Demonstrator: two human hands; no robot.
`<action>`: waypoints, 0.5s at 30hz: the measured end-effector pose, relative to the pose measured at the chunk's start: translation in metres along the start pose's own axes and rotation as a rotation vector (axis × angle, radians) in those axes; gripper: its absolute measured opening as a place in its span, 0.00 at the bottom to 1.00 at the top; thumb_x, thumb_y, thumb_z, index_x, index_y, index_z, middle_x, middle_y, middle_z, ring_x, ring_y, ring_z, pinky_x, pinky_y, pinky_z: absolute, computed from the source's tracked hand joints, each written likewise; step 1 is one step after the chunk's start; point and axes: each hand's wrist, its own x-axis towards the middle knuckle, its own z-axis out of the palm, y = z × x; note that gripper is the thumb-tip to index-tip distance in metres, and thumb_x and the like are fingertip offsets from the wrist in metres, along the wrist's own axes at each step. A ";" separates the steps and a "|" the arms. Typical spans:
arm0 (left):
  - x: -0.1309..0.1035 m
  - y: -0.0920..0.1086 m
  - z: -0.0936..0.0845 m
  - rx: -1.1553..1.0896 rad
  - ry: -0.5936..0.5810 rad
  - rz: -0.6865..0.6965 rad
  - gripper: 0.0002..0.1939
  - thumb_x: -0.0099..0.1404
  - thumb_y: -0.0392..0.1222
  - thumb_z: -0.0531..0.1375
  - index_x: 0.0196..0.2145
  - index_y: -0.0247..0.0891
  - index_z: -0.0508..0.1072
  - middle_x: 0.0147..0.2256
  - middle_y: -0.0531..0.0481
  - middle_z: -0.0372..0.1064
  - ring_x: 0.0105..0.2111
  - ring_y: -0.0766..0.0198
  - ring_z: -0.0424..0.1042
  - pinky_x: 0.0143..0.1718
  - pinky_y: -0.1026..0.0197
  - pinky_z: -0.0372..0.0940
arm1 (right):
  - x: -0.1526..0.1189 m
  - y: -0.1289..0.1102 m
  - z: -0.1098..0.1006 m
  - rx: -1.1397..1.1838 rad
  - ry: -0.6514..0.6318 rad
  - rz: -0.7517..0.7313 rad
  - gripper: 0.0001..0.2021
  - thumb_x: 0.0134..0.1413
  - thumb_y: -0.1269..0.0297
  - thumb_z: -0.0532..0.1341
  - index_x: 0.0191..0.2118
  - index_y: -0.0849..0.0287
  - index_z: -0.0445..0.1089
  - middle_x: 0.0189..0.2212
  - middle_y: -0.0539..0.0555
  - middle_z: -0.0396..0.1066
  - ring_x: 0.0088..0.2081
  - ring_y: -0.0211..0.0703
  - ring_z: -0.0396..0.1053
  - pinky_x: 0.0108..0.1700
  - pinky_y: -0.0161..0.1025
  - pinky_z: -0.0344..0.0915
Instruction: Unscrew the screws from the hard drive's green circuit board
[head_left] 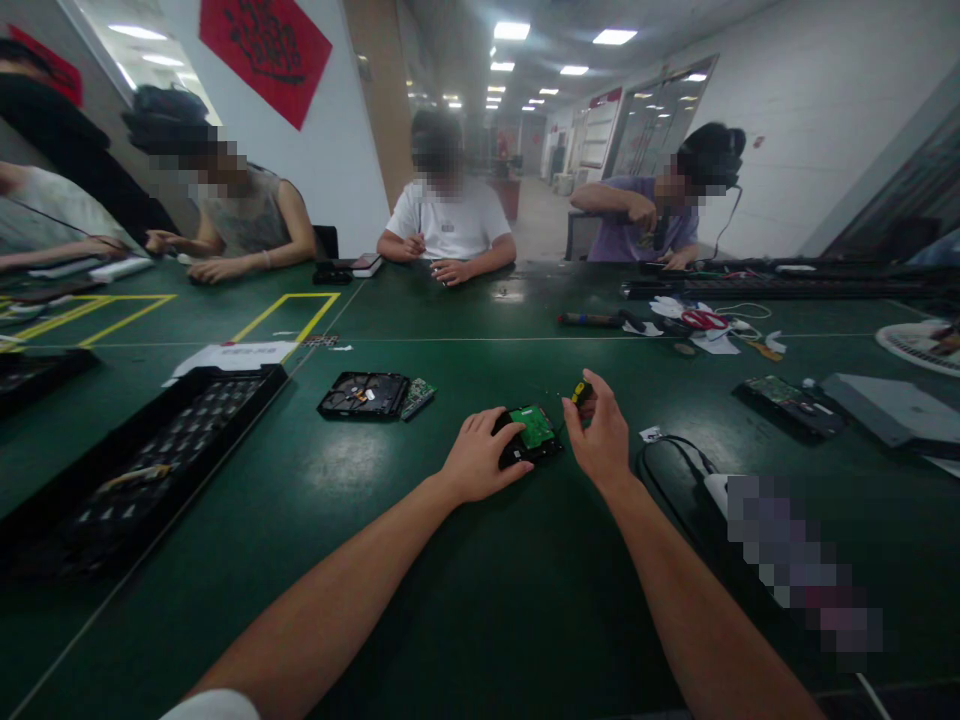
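A black hard drive with a green circuit board (535,428) lies flat on the table in front of me. My left hand (484,452) grips it from its left side, thumb along the near edge and fingers over the far part. Just right of the drive, my right hand (602,430) pinches a yellow and black screwdriver (580,391) between thumb and fingers. The screwdriver's shaft points down toward the drive's right edge; whether its tip touches a screw is too small to tell.
An opened hard drive (366,395) and a loose circuit board (418,398) lie to the left, near a long black tray (161,450). At the right are another drive (791,405), a grey box (892,412) and a black cable (660,500). Several people sit across the table.
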 end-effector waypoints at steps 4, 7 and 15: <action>0.000 0.000 -0.001 -0.023 -0.004 -0.010 0.36 0.68 0.64 0.63 0.66 0.43 0.69 0.70 0.36 0.56 0.69 0.40 0.57 0.68 0.35 0.55 | 0.002 -0.002 -0.005 -0.026 -0.008 -0.021 0.29 0.69 0.53 0.56 0.71 0.53 0.56 0.59 0.64 0.70 0.49 0.56 0.75 0.55 0.57 0.73; 0.000 -0.001 -0.001 -0.026 -0.010 -0.018 0.36 0.68 0.65 0.63 0.66 0.44 0.69 0.70 0.37 0.55 0.69 0.40 0.57 0.68 0.35 0.54 | 0.002 -0.003 -0.006 -0.031 -0.032 -0.036 0.29 0.69 0.55 0.56 0.72 0.52 0.55 0.58 0.63 0.71 0.46 0.53 0.76 0.53 0.55 0.74; 0.000 -0.003 0.000 -0.033 -0.010 -0.010 0.36 0.68 0.66 0.63 0.66 0.44 0.69 0.70 0.36 0.56 0.68 0.40 0.58 0.67 0.35 0.56 | 0.002 -0.003 -0.011 0.015 -0.028 0.008 0.34 0.68 0.57 0.57 0.74 0.54 0.49 0.58 0.64 0.71 0.46 0.55 0.77 0.53 0.57 0.75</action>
